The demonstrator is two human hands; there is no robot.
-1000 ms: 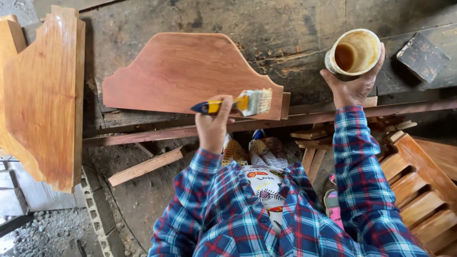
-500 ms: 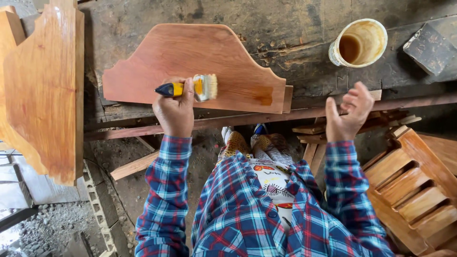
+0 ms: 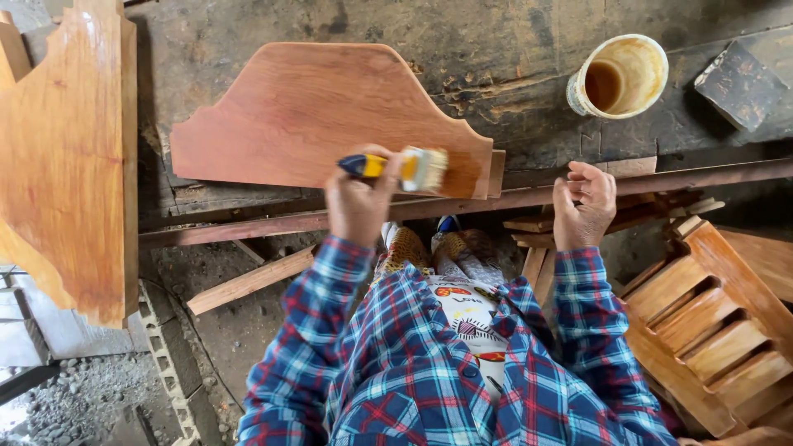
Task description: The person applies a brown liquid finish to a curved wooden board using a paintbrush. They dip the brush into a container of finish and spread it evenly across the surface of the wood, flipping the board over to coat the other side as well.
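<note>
Nearest the camera are the person's blue and red plaid sleeves, reaching forward over patterned clothing. The left hand (image 3: 357, 202) has its fingers wrapped tight around the blue and yellow handle of a flat paintbrush (image 3: 396, 168), which lies roughly level with its pale bristles pointing right and resting against the lower edge of a shaped wooden panel (image 3: 314, 111). The right hand (image 3: 584, 206) holds nothing; its fingers are loosely curled and half open, hovering just above a rusty metal rail (image 3: 248, 227) that runs across the front of the worktop (image 3: 496, 33). Below the rail, a loose wooden strip (image 3: 248, 282) lies on the dirt floor, and to the right a slatted wooden piece (image 3: 719, 330) with a glossy orange finish sits by the right sleeve. The panel lies flat on the dark, stained worktop, reddish brown, with a stepped, arched outline and a darker, wet-looking patch near its right end, beside the bristles. At the left edge stands a larger varnished board (image 3: 66, 157), shinier and more orange. Farther back on the worktop, well apart from both hands, is a stained open can (image 3: 619, 76) with brown liquid inside, and beyond it, at the right edge, a dark square block (image 3: 739, 78).
</note>
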